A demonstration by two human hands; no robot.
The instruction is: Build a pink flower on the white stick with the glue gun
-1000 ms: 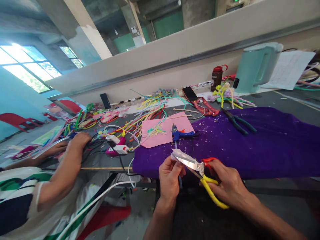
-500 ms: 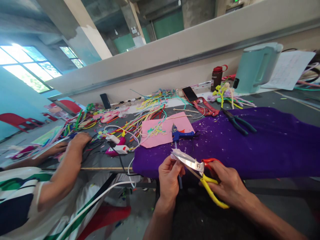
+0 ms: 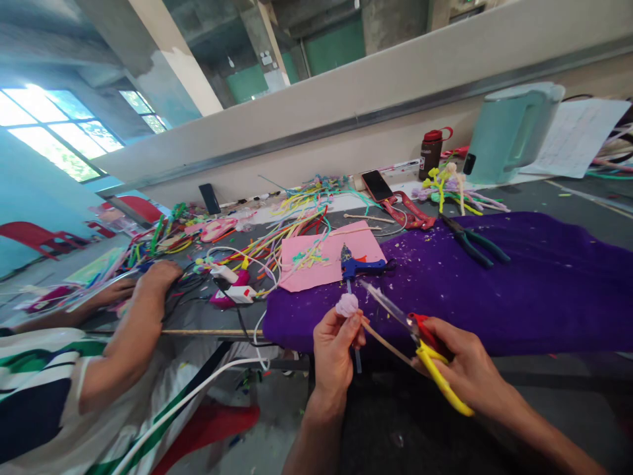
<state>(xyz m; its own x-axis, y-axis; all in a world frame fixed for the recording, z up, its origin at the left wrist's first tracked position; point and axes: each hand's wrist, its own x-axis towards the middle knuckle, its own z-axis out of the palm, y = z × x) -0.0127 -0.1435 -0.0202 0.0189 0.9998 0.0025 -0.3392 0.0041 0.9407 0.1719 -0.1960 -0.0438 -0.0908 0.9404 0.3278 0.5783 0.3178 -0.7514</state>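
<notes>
My left hand (image 3: pixel 339 346) pinches a small pale pink fluffy ball (image 3: pixel 347 304) between thumb and fingers. A thin tan stem (image 3: pixel 386 341) runs from that hand down toward the right one. My right hand (image 3: pixel 457 363) is closed on scissors with one red and one yellow handle (image 3: pixel 445 386); their blades point up and left, a short way right of the ball. Beyond my hands a blue glue gun (image 3: pixel 363 266) lies at the edge of a pink sheet (image 3: pixel 297 277), which bears yellow and mint bits. Under them spreads a purple cloth (image 3: pixel 534 290).
Dark pliers (image 3: pixel 475 243) lie on the cloth. Behind are a phone (image 3: pixel 376 186), a bottle (image 3: pixel 431 155), a teal kettle (image 3: pixel 512 135) and coloured stems (image 3: pixel 281 241). A white power strip (image 3: pixel 240 294) sits left, near another person's arms (image 3: pixel 133 330).
The scissors and my right hand have moved right and slightly down, away from the pink ball, which now shows fully. My left hand has barely moved.
</notes>
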